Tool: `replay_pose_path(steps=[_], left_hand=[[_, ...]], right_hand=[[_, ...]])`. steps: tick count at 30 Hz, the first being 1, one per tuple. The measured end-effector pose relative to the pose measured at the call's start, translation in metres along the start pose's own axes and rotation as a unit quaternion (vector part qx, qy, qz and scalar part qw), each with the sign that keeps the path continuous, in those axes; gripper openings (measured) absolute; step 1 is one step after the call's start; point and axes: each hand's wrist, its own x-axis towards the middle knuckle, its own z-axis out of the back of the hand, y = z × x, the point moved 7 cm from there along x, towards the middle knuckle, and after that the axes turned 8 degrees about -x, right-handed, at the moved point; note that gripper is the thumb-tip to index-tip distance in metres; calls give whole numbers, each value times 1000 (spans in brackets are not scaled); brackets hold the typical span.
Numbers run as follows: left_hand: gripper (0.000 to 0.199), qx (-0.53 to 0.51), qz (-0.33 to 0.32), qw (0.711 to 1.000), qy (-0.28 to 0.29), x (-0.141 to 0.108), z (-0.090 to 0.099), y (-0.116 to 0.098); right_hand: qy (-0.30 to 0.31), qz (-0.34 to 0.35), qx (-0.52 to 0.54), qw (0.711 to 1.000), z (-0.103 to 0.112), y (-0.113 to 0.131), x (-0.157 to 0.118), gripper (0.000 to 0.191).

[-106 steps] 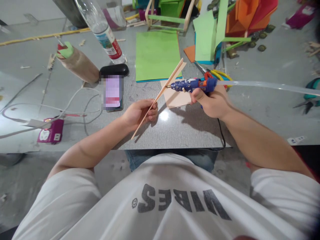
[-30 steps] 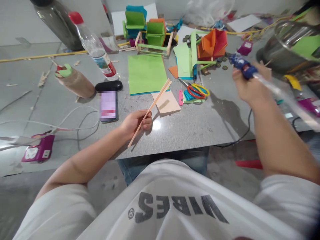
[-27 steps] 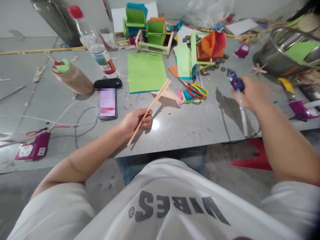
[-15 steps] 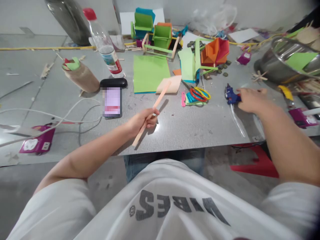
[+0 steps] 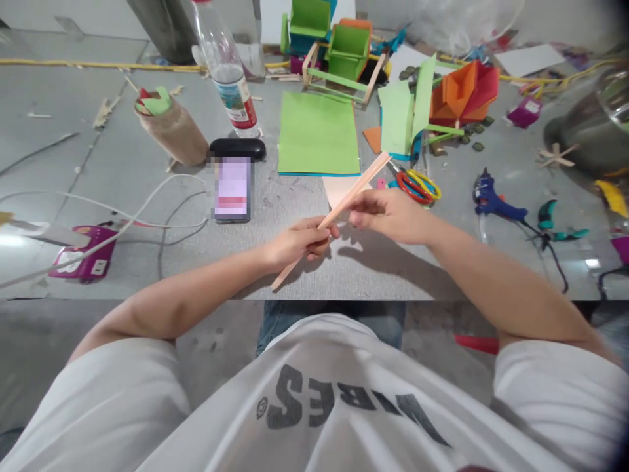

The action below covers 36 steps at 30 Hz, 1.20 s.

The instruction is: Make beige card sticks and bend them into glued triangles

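My left hand (image 5: pixel 302 242) is closed around the lower half of a long, narrow, pale peach strip (image 5: pixel 361 183), which slants up to the right above the table. It could be paper or thin wood; I cannot tell. My right hand (image 5: pixel 388 213) is at the strip's upper half, its bent fingers and thumb at the strip's edge. Partly hidden behind the strip and hand lies a peach paper piece (image 5: pixel 337 189). Red and yellow handled scissors (image 5: pixel 417 187) lie just beyond my right hand. A blue glue gun (image 5: pixel 496 198) rests on the table to the right.
Green paper sheets (image 5: pixel 318 134) lie ahead, with green and orange paper models (image 5: pixel 348 49) behind. At left stand a water bottle (image 5: pixel 236 98), a phone (image 5: pixel 232 187) and a brown paper-wrapped container (image 5: pixel 174 131). Teal-handled pliers (image 5: pixel 560 226) lie right; white cables (image 5: pixel 162 180) cross the left side.
My right hand has let go of the glue gun and come left to the strip. My left hand still holds the strip. The view has shifted slightly.
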Motion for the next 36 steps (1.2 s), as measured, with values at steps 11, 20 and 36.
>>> replay_pose_path(steps=[11,20,36], left_hand=[[37,18,18,996,85,-1,-7,24],[38,58,38,991,114,-9,-13,26],[41,52,68,991,102,-10,-5,25]], right_hand=[[18,14,231,973,-60,-6,-8,43],[-98,-30,235,967,-47,-19,-17,44],[-335,20,284,898,31,-35,-15,62]])
